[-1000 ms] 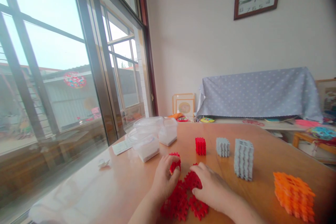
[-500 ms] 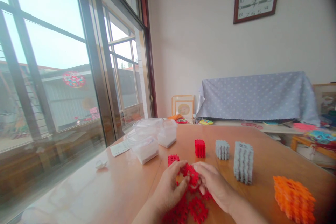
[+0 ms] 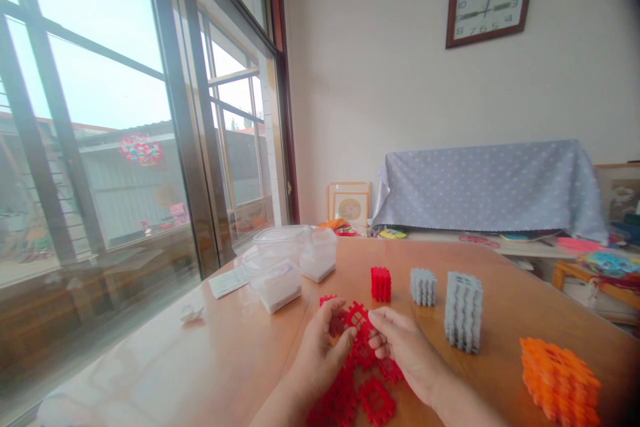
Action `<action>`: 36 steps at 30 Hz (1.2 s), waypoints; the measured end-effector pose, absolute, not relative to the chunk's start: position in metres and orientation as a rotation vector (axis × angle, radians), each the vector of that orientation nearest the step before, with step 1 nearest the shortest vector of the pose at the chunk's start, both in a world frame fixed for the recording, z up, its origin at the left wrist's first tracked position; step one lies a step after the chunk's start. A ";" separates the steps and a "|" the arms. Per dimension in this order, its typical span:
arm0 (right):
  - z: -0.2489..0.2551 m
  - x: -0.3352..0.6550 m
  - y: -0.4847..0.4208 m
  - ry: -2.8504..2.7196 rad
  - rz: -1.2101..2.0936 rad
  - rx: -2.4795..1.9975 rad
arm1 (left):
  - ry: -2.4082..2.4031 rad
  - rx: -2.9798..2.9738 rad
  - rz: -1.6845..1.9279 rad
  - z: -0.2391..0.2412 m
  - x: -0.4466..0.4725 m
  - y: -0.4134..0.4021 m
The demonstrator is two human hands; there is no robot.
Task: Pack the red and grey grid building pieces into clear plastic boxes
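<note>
A red toothed plastic building piece (image 3: pixel 358 314) is held up above the table between my two hands. The thumb and index finger of my right hand (image 3: pixel 406 351) pinch its right edge. My left hand (image 3: pixel 323 347) curls around its left side, thumb near the lower edge. Beneath and in front of my hands lie several loose red pieces (image 3: pixel 376 400), partly covered by my left forearm. A red block (image 3: pixel 327 298) shows just behind my left fingers, mostly hidden by them.
On the table (image 3: pixel 240 360), beyond my hands, stand a red stacked block (image 3: pixel 381 284), a small grey block (image 3: pixel 423 287) and a taller grey block (image 3: pixel 463 311). An orange block (image 3: pixel 559 380) is at the right. Clear plastic containers (image 3: pixel 280 283) and a paper (image 3: pixel 229 282) are at the left.
The red piece has tilted up to face me more squarely. My left fingers have risen slightly and now cover more of the red block behind them.
</note>
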State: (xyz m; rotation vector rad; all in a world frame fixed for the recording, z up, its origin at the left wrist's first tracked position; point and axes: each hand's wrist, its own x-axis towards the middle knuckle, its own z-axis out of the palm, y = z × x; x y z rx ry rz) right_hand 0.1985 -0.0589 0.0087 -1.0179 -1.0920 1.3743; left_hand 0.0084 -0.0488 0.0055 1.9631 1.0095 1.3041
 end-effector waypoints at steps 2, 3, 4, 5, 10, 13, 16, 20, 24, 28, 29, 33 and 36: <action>0.009 0.199 -0.058 -0.998 1.421 -0.990 | 1.038 2.007 1.329 0.005 0.007 -0.049; 0.008 0.199 -0.058 -0.966 1.436 -0.978 | 1.045 2.033 1.335 0.005 0.007 -0.049; 0.008 0.200 -0.058 -0.944 1.445 -0.966 | 1.052 2.061 1.337 0.005 0.007 -0.049; 0.007 0.200 -0.058 -0.932 1.450 -0.954 | 1.060 2.088 1.335 0.005 0.006 -0.048; 0.002 0.198 -0.054 -0.946 1.497 -0.909 | 1.126 2.171 1.313 0.004 0.004 -0.046; -0.002 0.197 -0.053 -0.957 1.509 -0.908 | 1.132 2.200 1.319 0.004 0.004 -0.046; -0.003 0.196 -0.054 -0.965 1.512 -0.907 | 1.129 2.218 1.347 0.006 0.002 -0.045; 0.000 0.199 -0.056 -0.962 1.471 -0.923 | 1.203 2.210 1.459 0.010 -0.009 -0.038; 0.004 0.203 -0.054 -0.928 1.406 -0.985 | 1.378 2.103 1.586 0.009 -0.028 -0.023; 0.006 0.205 -0.052 -0.898 1.364 -1.059 | 1.444 2.030 1.563 0.002 -0.037 -0.009; 0.006 0.206 -0.052 -0.896 1.352 -1.073 | 1.439 2.027 1.543 0.000 -0.038 -0.006; 0.007 0.207 -0.054 -0.907 1.321 -1.080 | 1.448 2.041 1.481 -0.006 -0.036 -0.001; 0.006 0.208 -0.053 -0.906 1.312 -1.077 | 1.473 2.066 1.429 -0.010 -0.035 0.000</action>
